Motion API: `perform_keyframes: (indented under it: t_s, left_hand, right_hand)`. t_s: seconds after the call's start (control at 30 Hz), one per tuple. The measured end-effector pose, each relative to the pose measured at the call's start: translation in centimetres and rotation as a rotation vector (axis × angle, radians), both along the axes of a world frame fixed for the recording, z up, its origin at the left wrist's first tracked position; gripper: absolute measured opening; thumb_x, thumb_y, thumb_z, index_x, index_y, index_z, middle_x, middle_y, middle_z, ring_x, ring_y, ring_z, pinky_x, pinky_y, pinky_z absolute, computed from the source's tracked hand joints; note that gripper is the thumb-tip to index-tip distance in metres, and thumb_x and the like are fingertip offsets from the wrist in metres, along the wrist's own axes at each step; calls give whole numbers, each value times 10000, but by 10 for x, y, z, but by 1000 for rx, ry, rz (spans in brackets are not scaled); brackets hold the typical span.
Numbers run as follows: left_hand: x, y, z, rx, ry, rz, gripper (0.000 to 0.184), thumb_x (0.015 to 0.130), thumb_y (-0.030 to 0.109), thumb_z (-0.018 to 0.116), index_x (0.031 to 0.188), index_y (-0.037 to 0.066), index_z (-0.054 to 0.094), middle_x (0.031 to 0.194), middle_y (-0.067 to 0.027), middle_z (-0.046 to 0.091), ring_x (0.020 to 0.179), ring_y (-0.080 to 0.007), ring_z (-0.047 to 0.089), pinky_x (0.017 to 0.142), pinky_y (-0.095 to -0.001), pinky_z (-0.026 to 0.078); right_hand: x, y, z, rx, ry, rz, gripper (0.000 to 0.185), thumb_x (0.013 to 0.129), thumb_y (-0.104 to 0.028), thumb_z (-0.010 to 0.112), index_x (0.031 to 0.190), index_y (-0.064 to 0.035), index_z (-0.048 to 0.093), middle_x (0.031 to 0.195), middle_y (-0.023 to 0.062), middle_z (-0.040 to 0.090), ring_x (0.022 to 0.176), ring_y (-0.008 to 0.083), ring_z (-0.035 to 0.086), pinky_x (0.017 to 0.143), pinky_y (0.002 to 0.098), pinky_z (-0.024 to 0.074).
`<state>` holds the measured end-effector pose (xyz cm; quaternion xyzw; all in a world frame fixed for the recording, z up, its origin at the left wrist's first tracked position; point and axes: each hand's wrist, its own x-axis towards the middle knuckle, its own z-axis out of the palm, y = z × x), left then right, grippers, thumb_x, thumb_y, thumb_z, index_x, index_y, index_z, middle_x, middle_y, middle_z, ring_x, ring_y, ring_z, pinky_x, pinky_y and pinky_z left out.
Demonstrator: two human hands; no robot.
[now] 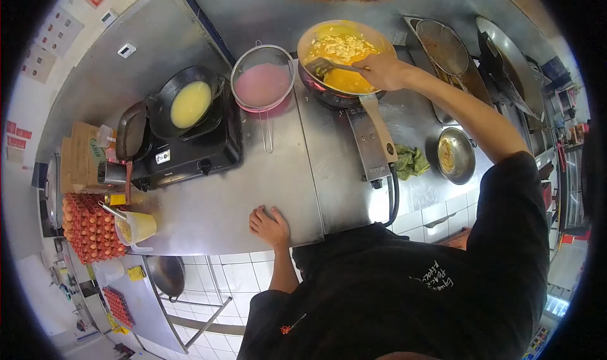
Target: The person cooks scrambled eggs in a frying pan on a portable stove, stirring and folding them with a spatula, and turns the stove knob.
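My right hand [382, 71] is closed around the handle of a dark spatula [322, 66], whose blade dips into a frying pan [378, 125]. Yellow sauce with pale chopped bits [338, 46] fills this pan, which sits on a portable gas stove [368, 146]. The pan's beige handle points toward my body. My left hand [270, 227] rests on the steel counter [265, 186] near its front edge, fingers spread and holding nothing. Beyond it, a mesh strainer [264, 47] lies over a pink bowl [276, 107].
At left, a black pan [165, 104] with pale yellow mixture stands on a black stove [221, 142]. Stacked egg trays [88, 230] and a jug [144, 226] are at the far left. Rightward are a green cloth [411, 162], a small metal pan [466, 146] and a fryer basket [442, 47].
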<state>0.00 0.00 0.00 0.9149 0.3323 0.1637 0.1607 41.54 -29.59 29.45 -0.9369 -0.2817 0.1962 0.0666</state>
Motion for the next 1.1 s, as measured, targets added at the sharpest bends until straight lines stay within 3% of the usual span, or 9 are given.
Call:
perform_keyframes:
  t_s: [0.1,0.17,0.2,0.27,0.47,0.5,0.57,0.87,1.1]
  left_hand:
    - [-4,-4,4,3,6,-4,427,1057,374,611,1342,57,620,1401,-190,599,1393,-389,493,1192,-577,311]
    - [1,-2,5,2,2,-5,429,1059,375,607,1337,50,622,1391,-194,604,1388,-390,496,1192,-577,309]
    - [2,-2,3,3,4,-9,429,1059,375,607,1337,50,622,1391,-194,604,1388,-390,496,1192,-577,309]
    - [2,-1,-1,28,-19,-7,432,1059,382,610,1331,48,626,1389,-195,607,1377,-390,505,1188,-574,314]
    - [3,-2,-4,42,-4,-3,431,1059,395,614,1326,57,632,1392,-185,609,1364,-385,517,1167,-569,333]
    - [2,-2,-3,38,11,-1,431,1059,395,614,1326,57,632,1392,-185,609,1364,-385,517,1167,-569,333]
    - [3,-2,-5,42,5,-5,425,1063,397,610,1322,61,636,1387,-181,612,1361,-384,519,1160,-567,339]
    - [3,-2,-5,55,-14,-17,427,1076,403,596,1331,63,633,1389,-179,607,1359,-376,518,1162,-560,337]
    - [2,-1,-6,40,7,-2,429,1074,403,597,1337,67,629,1387,-168,604,1371,-372,506,1176,-555,325]
  right_hand:
    - [19,6,-19,58,-87,-15,465,1085,-210,528,1516,-96,660,1252,268,763,1174,442,724,1087,503,538]
    - [33,13,-25,-87,-212,-21,456,1042,-159,546,1465,-86,700,1130,243,790,1093,420,756,1025,518,572]
    - [33,16,-21,-86,-209,-24,456,1042,-159,546,1465,-86,700,1130,243,790,1093,420,756,1025,518,572]
    - [28,18,-11,-243,-437,53,337,978,-162,617,1233,-44,803,1077,217,820,1046,392,800,947,497,634]
    - [34,-4,-17,-248,-467,-25,279,964,-126,639,1162,-41,817,1126,212,818,1052,378,807,879,512,663]
    - [35,-10,-17,-252,-453,-19,279,964,-126,639,1162,-41,817,1126,212,818,1052,378,807,879,512,663]
    - [41,-26,-15,-380,-390,49,565,999,-110,557,1534,-261,660,1146,243,782,1064,416,777,932,518,639]
    - [11,-66,16,-417,-229,97,400,1058,-154,526,1401,-133,731,1090,277,779,990,463,767,942,575,609]
    - [-27,-68,74,-354,-278,137,407,1055,-161,535,1402,-162,747,1046,233,793,969,443,766,928,557,617]
